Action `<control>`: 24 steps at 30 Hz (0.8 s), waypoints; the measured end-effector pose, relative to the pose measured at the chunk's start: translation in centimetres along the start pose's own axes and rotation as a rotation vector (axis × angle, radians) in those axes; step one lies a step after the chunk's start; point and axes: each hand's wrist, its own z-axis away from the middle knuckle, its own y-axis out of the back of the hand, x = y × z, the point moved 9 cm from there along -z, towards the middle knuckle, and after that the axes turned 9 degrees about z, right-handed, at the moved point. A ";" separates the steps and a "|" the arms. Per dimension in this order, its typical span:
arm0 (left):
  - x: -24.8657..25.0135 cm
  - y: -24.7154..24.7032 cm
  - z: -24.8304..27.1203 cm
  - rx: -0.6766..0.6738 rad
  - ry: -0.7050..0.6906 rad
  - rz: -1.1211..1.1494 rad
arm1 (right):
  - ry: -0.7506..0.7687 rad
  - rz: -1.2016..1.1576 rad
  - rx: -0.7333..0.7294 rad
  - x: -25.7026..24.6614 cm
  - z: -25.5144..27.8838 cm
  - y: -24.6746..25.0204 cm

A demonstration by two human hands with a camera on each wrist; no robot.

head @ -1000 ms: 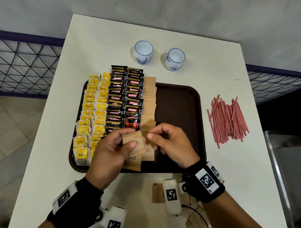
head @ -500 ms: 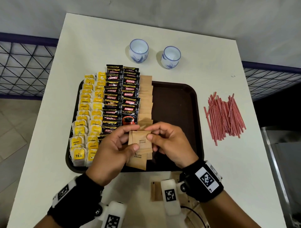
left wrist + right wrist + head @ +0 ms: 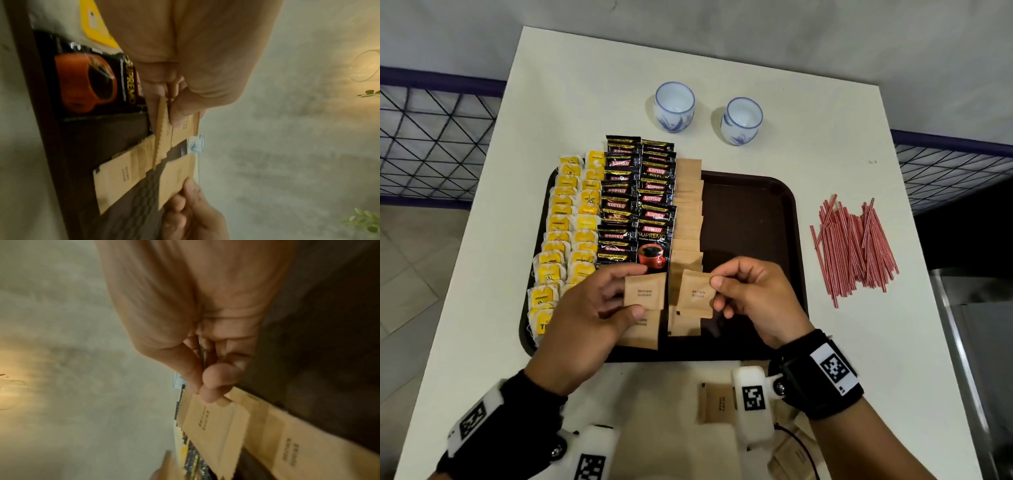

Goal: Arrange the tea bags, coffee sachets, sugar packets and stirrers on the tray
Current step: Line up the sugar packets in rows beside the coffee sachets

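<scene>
Rows of yellow tea bags (image 3: pixel 565 233), black coffee sachets (image 3: pixel 637 205) and a column of brown sugar packets (image 3: pixel 688 212) fill the left part of the dark brown tray (image 3: pixel 750 212). Over the tray's near edge my left hand (image 3: pixel 631 291) holds a small stack of sugar packets (image 3: pixel 645 291) between thumb and fingers, also seen edge-on in the left wrist view (image 3: pixel 162 129). My right hand (image 3: pixel 717 277) pinches a single sugar packet (image 3: pixel 697 294) by its right edge, a short gap from the stack. Red stirrers (image 3: pixel 854 246) lie in a heap on the table, right of the tray.
Two white-and-blue cups (image 3: pixel 674 106) (image 3: pixel 741 120) stand behind the tray. More loose sugar packets (image 3: pixel 717 402) lie on the table near its front edge, under my right wrist. A wire fence runs on both sides of the white table (image 3: pixel 585 85).
My hands have drawn apart. The right hand has pulled one sugar packet off the left hand's stack toward the right; before, both hands held the stack together.
</scene>
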 end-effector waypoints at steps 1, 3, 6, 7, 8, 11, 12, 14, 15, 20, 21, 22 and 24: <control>0.0 0.7 0.1 0.023 -0.004 0.015 | -0.023 0.018 -0.013 0.5 0.0 0.0; -0.1 1.7 0.3 0.049 -0.007 0.063 | -0.070 0.064 -0.046 1.6 0.2 -0.5; -0.4 2.3 0.5 0.056 0.001 0.087 | -0.103 0.112 -0.070 2.9 0.2 -1.5; -0.6 2.3 0.6 0.057 0.002 0.083 | -0.106 0.121 -0.073 3.1 0.2 -1.7; -0.7 2.2 0.7 0.057 0.004 0.082 | -0.110 0.128 -0.076 3.4 0.2 -1.9; -1.0 1.7 0.9 0.048 0.015 0.075 | -0.116 0.156 -0.084 3.7 0.1 -2.6; -1.0 1.4 1.0 0.041 0.018 0.059 | -0.115 0.167 -0.083 3.8 0.0 -2.7; -1.1 1.0 1.1 0.022 0.018 0.025 | -0.108 0.195 -0.069 3.9 -0.1 -2.7; -1.2 0.7 1.2 0.012 0.018 0.021 | -0.102 0.210 -0.059 4.0 -0.1 -2.7; -1.9 -0.2 1.6 -0.033 0.021 0.024 | -0.081 0.279 -0.027 4.1 -0.4 -2.6; -2.0 -0.3 1.7 -0.038 0.021 0.028 | -0.078 0.288 -0.019 4.2 -0.4 -2.6; -2.1 -0.4 1.7 -0.041 0.020 0.031 | -0.076 0.296 -0.012 4.2 -0.4 -2.6; -2.0 -0.5 1.6 -0.042 0.013 0.030 | -0.077 0.303 -0.001 4.2 -0.4 -2.5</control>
